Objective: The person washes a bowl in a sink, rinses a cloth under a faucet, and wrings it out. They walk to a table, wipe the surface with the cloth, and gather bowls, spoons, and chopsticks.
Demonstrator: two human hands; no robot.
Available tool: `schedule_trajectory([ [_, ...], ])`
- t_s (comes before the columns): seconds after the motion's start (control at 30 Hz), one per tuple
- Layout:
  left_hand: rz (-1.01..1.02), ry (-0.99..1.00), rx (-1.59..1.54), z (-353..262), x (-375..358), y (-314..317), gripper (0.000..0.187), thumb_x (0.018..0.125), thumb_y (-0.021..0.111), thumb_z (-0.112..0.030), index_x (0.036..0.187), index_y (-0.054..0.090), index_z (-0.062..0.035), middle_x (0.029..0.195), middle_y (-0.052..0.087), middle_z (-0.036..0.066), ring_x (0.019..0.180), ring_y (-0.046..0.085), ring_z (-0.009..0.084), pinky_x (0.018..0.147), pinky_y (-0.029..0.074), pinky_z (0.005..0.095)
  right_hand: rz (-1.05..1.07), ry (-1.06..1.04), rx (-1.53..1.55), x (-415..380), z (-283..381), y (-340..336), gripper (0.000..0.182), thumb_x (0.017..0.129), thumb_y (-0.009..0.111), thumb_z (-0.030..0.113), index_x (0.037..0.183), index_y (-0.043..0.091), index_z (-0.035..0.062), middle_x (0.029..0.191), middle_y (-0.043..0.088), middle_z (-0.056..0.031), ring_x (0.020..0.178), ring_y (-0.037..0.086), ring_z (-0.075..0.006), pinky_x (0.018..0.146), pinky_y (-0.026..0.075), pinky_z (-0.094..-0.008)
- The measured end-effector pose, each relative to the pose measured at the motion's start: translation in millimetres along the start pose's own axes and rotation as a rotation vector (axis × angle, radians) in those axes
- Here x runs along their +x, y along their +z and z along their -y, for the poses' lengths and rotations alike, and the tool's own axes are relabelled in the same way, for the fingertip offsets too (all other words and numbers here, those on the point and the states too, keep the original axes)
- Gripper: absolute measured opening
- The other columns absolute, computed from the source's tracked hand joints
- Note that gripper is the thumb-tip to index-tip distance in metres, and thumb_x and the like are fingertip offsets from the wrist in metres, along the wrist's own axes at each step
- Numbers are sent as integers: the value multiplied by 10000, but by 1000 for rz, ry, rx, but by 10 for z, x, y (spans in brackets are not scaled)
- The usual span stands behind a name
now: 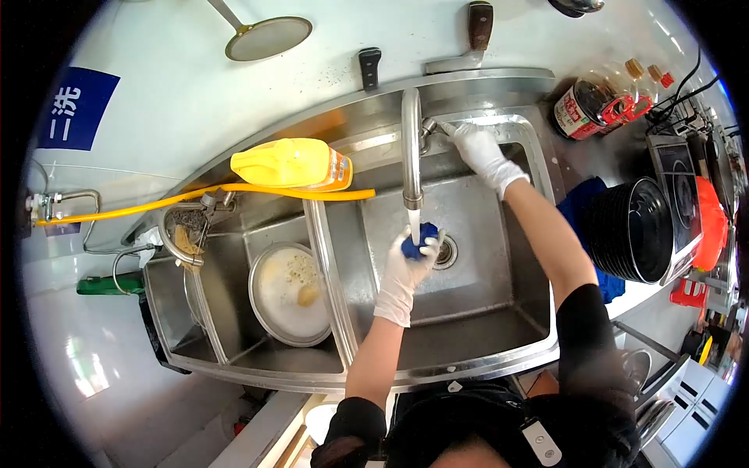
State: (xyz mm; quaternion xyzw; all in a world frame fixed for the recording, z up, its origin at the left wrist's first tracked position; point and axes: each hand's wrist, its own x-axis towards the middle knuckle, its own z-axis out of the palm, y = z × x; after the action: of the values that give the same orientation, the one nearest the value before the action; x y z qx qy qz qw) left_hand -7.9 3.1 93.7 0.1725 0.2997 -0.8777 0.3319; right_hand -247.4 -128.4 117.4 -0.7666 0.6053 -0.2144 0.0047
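My left hand [409, 267], in a white glove, is closed around a crumpled blue cloth [420, 240]. Water runs from the faucet [412, 148] straight down onto the cloth. Behind the hand is the round drain [445, 253] of the large steel sink basin [484, 210]. My right hand [480, 150], also gloved, reaches to the back of the sink, its fingers at the faucet handle [429, 126]. Its fingertips are partly hidden, but they appear to grip the end of the lever.
Left of the faucet, a yellow jug [289, 164] and a yellow hose [148, 207] lie across the sink. A pot [285, 331] of cloudy water sits in the middle basin. Bottles [581, 109] and stacked black plates [640, 230] stand right. Knives [480, 27] hang behind.
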Motion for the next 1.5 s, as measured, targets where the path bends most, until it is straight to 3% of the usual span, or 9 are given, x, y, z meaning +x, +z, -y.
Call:
schedule_trajectory([
  [0.2,-64,-86,-131,-34,-56,-10,469,875,613,-294,1177,479,39,1068,542,175,818,569,201,556,506,235,164,-491,-275,715,-86,-222,96,780,573,140,847,622,93,745,646,-87,716,660,-288,634,533,-373],
  [0.4,110,-127,70,105,-164,-144,514,882,613,-323,1218,445,28,1024,542,180,740,521,181,497,459,233,203,-199,-178,769,158,-251,88,807,616,186,838,624,104,751,669,-94,747,669,-289,681,532,-386],
  [0.53,179,-34,372,491,-232,-10,584,868,639,-352,1286,410,-15,1084,537,185,695,474,155,479,416,220,-193,519,913,58,328,-52,295,867,646,253,1063,623,34,878,693,-101,773,665,-201,697,515,-354],
  [0.63,336,-34,416,849,-201,101,718,822,683,-396,1344,358,-25,1093,527,155,700,467,145,499,413,210,149,348,1516,-947,436,-20,864,867,381,704,1433,345,53,1395,449,-143,1274,433,-244,1088,299,-370],
  [0.73,394,-126,301,1087,-78,18,823,767,726,-442,1336,343,12,1021,520,105,693,467,126,515,419,204,278,504,2161,-1517,840,-326,1192,630,354,895,1490,160,93,1491,277,-177,1306,382,-304,1068,337,-460],
  [1.0,205,-73,228,1545,-122,-164,697,781,708,-438,1212,402,17,876,508,81,623,537,140,493,477,229,213,343,2459,-1904,1004,-885,832,753,727,437,1374,376,9,1342,454,-262,1162,511,-421,984,415,-554],
  [1.27,167,-284,925,1665,-488,33,332,802,731,-298,916,570,-31,663,534,28,526,474,89,434,355,200,390,627,2092,-2022,912,-1445,419,900,588,111,1294,521,-11,814,564,-23,723,528,-97,672,498,-258],
  [1.4,-242,-78,1649,1661,-427,18,117,812,645,-128,765,571,-52,607,518,6,500,486,84,406,345,220,243,824,1895,-2075,1096,-1337,386,944,512,80,1313,480,-30,662,470,22,555,434,-62,539,427,-220],
  [1.5,-10,343,1713,1559,-218,-389,135,796,686,-178,798,614,-64,658,577,3,556,535,83,455,394,203,57,1024,1693,-2208,1160,-921,348,963,457,60,1301,502,-8,647,473,40,554,442,-55,524,397,-194],
])
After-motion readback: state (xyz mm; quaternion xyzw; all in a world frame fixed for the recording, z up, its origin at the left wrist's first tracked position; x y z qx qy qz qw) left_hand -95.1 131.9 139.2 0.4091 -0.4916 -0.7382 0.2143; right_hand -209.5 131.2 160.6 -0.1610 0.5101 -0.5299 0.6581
